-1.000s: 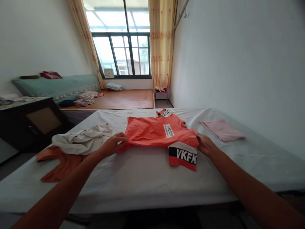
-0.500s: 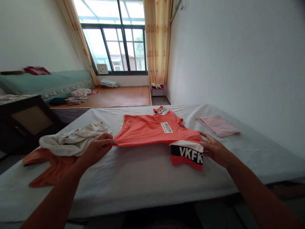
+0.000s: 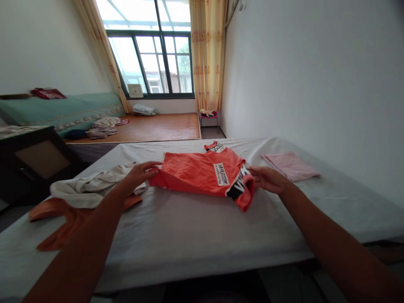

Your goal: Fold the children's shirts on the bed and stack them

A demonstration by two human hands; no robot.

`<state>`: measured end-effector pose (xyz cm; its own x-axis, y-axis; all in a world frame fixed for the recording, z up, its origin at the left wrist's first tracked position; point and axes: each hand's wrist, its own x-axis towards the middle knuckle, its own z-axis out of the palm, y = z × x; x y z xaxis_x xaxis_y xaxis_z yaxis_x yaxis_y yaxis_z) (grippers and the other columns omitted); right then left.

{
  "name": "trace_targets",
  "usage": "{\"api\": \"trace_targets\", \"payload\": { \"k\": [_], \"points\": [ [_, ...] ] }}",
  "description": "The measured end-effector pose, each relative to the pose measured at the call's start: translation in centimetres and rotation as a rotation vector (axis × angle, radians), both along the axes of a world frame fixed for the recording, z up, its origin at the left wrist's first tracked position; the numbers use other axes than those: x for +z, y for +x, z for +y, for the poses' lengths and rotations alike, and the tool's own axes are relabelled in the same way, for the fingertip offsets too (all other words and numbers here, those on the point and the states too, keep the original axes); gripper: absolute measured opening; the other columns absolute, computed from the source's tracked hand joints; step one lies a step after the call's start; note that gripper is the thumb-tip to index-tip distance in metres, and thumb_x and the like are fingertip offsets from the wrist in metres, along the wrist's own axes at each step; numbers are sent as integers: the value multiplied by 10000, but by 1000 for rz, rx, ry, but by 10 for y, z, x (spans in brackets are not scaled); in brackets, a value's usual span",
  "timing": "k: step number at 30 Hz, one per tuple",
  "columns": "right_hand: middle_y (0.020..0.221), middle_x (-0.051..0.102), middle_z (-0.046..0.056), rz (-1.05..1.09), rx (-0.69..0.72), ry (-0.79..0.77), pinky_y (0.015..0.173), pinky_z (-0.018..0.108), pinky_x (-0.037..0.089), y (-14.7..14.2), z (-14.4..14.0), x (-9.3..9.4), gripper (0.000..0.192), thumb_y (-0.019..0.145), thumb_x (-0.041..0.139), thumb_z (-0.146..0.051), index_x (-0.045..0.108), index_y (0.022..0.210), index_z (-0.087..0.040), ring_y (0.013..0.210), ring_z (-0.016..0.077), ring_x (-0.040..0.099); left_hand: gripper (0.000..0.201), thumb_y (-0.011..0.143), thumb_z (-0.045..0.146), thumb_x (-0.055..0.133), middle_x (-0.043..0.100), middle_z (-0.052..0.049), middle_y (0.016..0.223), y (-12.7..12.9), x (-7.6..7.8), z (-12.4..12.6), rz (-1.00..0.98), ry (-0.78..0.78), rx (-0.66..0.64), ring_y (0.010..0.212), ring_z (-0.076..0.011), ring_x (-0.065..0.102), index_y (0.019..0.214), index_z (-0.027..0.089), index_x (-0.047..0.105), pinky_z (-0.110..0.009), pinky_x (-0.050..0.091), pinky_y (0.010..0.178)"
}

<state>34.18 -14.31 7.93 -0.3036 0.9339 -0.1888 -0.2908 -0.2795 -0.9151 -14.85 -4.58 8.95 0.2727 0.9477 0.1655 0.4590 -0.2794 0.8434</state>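
A coral-red T-shirt [image 3: 192,170] with a white printed label lies sideways on the sheet-covered surface, its neck toward the right. My left hand [image 3: 143,173] pinches the hem corner at its near left. At the shoulder, my right hand [image 3: 267,178] grips the near edge beside the black-and-white lettered sleeve [image 3: 240,187]. The near side is lifted and curls inward over the front. That sleeve is bunched and tilted, hiding part of the collar. The far sleeve [image 3: 216,146] rests flat at the back.
White sheet [image 3: 189,248] covers the surface. A folded pink cloth [image 3: 290,165] lies right. Left of the shirt are a crumpled off-white garment [image 3: 91,187] and an orange-brown garment [image 3: 63,219]. Beyond stand a bed with a brown mat [image 3: 164,126] and a small stool [image 3: 208,117].
Both hands have moved inward and away from me, folding the shirt's near edge up. The near sleeve has swung from hanging flat to bunched over the shoulder. More of the orange-brown garment shows.
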Motion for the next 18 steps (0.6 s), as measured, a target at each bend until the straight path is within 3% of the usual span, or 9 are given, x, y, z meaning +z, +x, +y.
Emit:
{"api": "trace_targets", "payload": {
  "k": [4,6,8,10,13,15,18],
  "points": [
    [1028,705,105,-68,-391,39,752,308,576,-8,49,-14,173,881,475,-164,531,1044,-169,793,156,704,585,772,417,667,663,-118,1038,15,-29,37,-223,-141,396,783,-164,647,1265,126,548,-240,515,642],
    [1080,687,92,-294,-562,158,703,324,572,-3,59,-32,236,882,462,-196,488,1117,-197,726,150,693,528,819,386,618,669,-127,1037,17,-46,39,-241,-186,451,786,-165,653,1264,113,538,-248,524,651],
    [1103,675,84,-632,-677,308,709,319,551,7,61,-48,272,884,461,-252,488,1151,-208,741,155,681,479,837,376,598,686,-116,1015,15,-55,34,-240,-181,407,828,-181,661,1233,111,558,-266,536,699],
    [1071,683,93,-985,-669,386,762,319,518,16,59,-59,271,898,449,-346,539,1108,-199,825,183,675,462,841,427,583,699,-95,1007,12,-57,28,-230,-158,349,882,-199,664,1201,137,585,-286,544,747],
    [972,704,118,-1360,-483,290,764,337,479,22,55,-62,429,905,384,-550,592,1037,-200,890,251,669,550,812,549,564,699,-85,1063,7,-51,25,-78,-97,337,965,-239,657,1211,172,596,-319,549,780],
    [916,710,121,-1487,-368,216,720,341,464,20,52,-61,547,879,340,-656,599,1049,-206,879,281,670,628,755,586,604,679,-106,1139,5,-49,26,101,-41,342,1059,-276,628,1220,164,602,-346,530,849],
    [904,713,106,-1586,-290,253,682,325,446,14,49,-61,558,813,453,-682,601,1077,-213,865,291,665,696,688,599,662,626,-140,1257,5,-48,28,286,15,264,1188,-310,557,1236,174,602,-402,438,997]
  ]
}}
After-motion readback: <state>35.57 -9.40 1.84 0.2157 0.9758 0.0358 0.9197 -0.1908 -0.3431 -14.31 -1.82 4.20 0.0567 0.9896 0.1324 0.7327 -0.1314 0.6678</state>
